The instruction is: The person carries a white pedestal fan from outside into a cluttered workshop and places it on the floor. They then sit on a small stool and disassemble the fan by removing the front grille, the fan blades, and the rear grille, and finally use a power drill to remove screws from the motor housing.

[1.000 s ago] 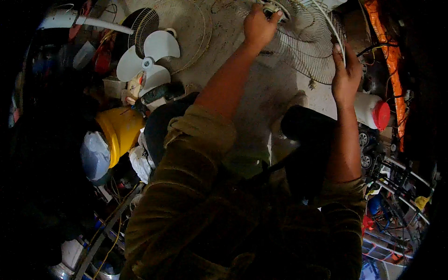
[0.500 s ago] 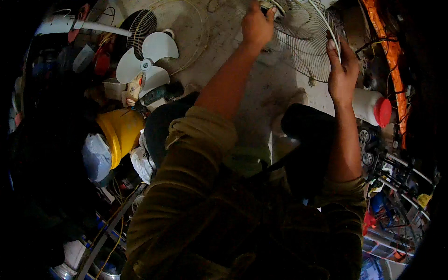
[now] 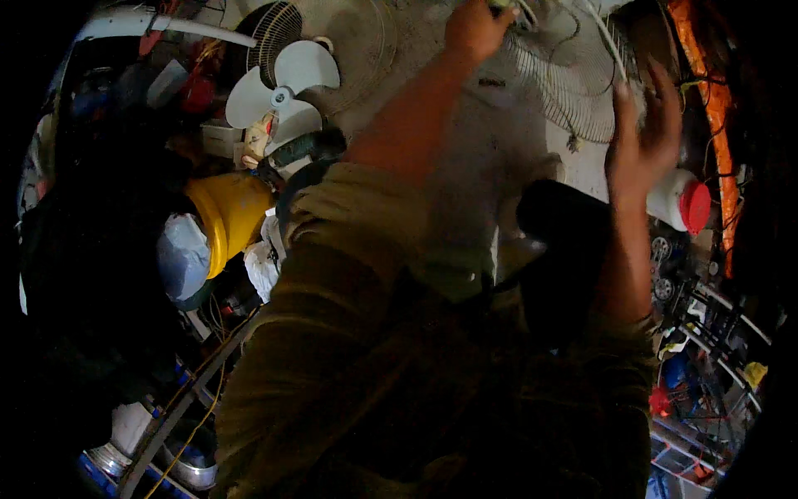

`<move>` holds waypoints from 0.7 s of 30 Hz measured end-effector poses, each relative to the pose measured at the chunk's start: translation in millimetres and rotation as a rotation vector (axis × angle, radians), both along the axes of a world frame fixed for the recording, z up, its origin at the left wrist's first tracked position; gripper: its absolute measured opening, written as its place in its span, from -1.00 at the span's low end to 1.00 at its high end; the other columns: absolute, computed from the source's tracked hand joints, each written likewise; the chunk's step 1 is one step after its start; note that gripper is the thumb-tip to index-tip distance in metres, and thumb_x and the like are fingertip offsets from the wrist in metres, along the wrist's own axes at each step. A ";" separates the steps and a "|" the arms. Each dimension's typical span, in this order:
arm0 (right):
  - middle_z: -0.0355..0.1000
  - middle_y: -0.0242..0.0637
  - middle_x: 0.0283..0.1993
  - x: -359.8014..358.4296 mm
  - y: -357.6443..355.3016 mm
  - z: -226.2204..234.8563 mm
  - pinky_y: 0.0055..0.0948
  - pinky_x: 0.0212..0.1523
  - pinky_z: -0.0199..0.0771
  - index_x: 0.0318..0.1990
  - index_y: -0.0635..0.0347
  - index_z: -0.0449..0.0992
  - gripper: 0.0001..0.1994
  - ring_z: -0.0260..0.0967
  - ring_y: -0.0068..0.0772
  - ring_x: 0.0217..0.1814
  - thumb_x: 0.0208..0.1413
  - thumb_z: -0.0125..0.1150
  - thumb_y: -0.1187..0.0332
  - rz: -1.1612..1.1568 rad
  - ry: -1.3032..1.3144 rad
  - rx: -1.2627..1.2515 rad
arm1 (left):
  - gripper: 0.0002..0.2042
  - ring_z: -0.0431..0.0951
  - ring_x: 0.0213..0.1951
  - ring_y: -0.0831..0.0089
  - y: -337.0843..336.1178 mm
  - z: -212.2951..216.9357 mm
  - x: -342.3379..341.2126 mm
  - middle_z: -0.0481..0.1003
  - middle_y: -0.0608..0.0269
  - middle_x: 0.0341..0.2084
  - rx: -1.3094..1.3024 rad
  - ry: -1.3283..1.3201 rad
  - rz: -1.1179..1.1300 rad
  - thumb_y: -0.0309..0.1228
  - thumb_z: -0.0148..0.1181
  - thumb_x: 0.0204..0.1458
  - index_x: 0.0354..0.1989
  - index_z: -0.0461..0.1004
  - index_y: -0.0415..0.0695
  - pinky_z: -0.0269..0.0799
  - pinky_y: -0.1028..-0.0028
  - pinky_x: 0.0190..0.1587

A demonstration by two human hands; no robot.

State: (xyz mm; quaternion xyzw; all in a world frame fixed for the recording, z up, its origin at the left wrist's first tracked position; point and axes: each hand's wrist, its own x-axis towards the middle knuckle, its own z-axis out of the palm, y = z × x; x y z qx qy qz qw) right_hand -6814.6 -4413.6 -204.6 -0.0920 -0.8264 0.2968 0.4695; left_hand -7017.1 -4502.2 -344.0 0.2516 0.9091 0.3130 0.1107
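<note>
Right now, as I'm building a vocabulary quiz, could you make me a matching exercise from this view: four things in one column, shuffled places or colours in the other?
1. Three-bladed propeller
2. Bucket
3. Container lid
4. Close-ribbed pale wire guard

A. Red
B. Between left hand and right hand
C. Upper left of the picture
D. Yellow

Pairs: 1-C, 2-D, 3-A, 4-B

The left sleeve (image 3: 332, 258) is olive-brown, its cuff (image 3: 357, 200) rolled thick (bunched and creased); the right sleeve (image 3: 619, 358) looks darker, the trousers (image 3: 565, 224) black.
</note>
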 end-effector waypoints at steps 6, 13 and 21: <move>0.39 -0.24 -0.31 -15.1 -81.3 -17.5 -0.25 -0.08 0.27 -0.32 0.33 0.47 -0.73 0.30 -0.23 -0.16 -0.02 0.17 0.26 0.396 -0.364 -0.989 | -0.61 0.50 -0.29 0.09 -83.4 115.6 -0.6 0.49 0.07 -0.35 -0.117 0.343 -0.294 -0.07 0.03 -0.01 -0.18 0.42 -0.13 0.41 0.26 -0.24; 0.28 -0.10 -0.02 -132.9 -34.6 -100.8 -0.06 0.13 0.02 -0.04 0.32 0.29 -0.48 0.14 -0.17 0.13 0.11 -0.09 -0.02 0.580 -0.233 -1.889 | -0.48 0.42 -0.14 0.14 -150.2 258.7 -12.0 0.40 0.04 -0.16 0.127 0.759 -0.154 -0.20 0.18 -0.05 0.09 0.22 -0.10 0.37 0.25 -0.15; 0.08 0.06 0.20 -185.0 -53.6 -140.8 0.02 0.23 -0.10 0.13 0.36 0.07 -0.38 -0.02 -0.03 0.28 0.11 -0.06 0.01 1.049 0.329 -1.997 | -0.55 0.34 0.00 0.13 -111.6 223.1 -85.0 0.32 0.07 -0.01 -0.009 0.287 -0.273 -0.34 0.22 -0.08 0.02 0.30 -0.14 0.29 0.23 -0.01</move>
